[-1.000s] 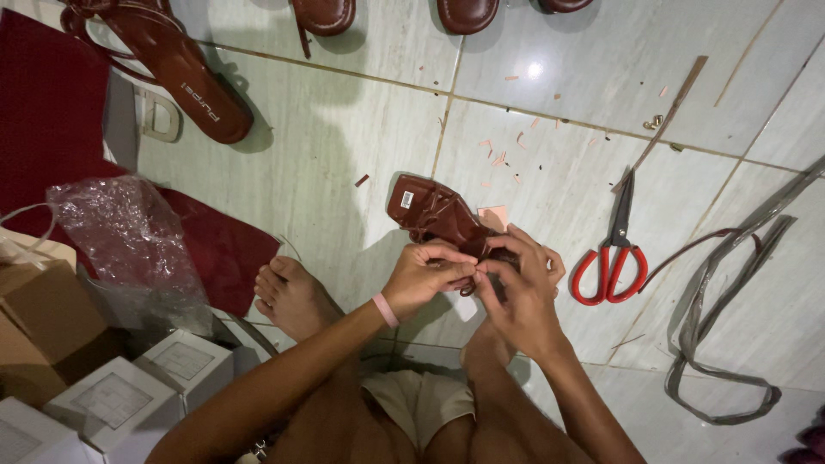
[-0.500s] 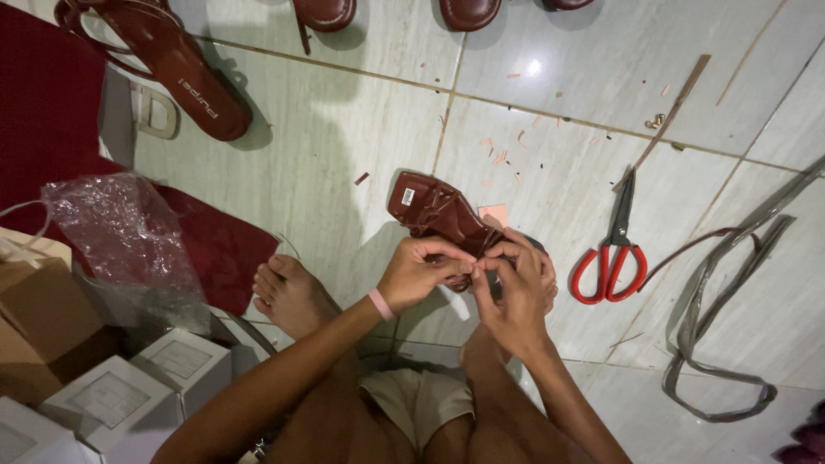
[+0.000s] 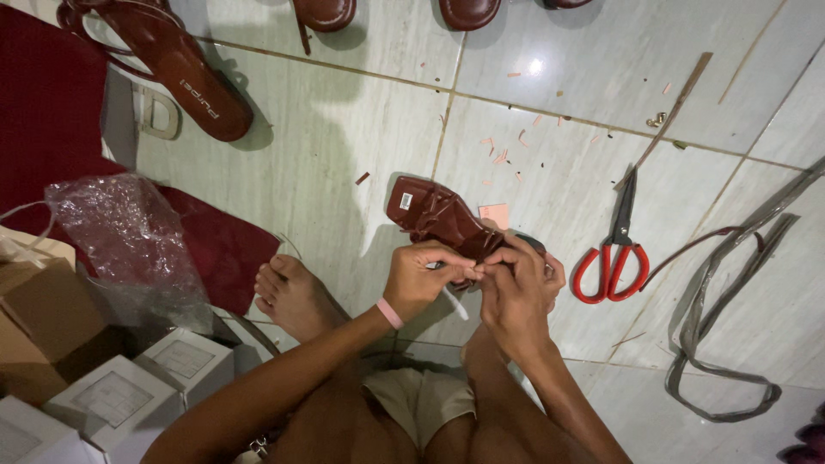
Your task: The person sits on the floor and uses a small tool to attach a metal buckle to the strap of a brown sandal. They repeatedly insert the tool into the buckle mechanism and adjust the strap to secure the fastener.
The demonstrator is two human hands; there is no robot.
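I have both hands together over the tiled floor (image 3: 344, 163), working on a brown strappy sandal (image 3: 434, 216) that lies just ahead of my knees. My left hand (image 3: 419, 277) has its grip pinched shut on the near end of the sandal, thumb and forefinger closed on a strap. My right hand (image 3: 516, 288) meets it fingertip to fingertip, its grip also closed on the sandal, and it hides the heel end from me.

To the right, apart from the hands, lie red-handled scissors (image 3: 612, 258) and a loop of grey strapping (image 3: 722, 344). Small tan offcuts (image 3: 503, 155) are scattered beyond the sandal. A second brown sandal (image 3: 185, 73) lies far left, by a dark red cloth (image 3: 51, 112). A crumpled clear plastic bag (image 3: 120, 241) and white boxes (image 3: 146, 378) sit by my bare foot (image 3: 292, 296).
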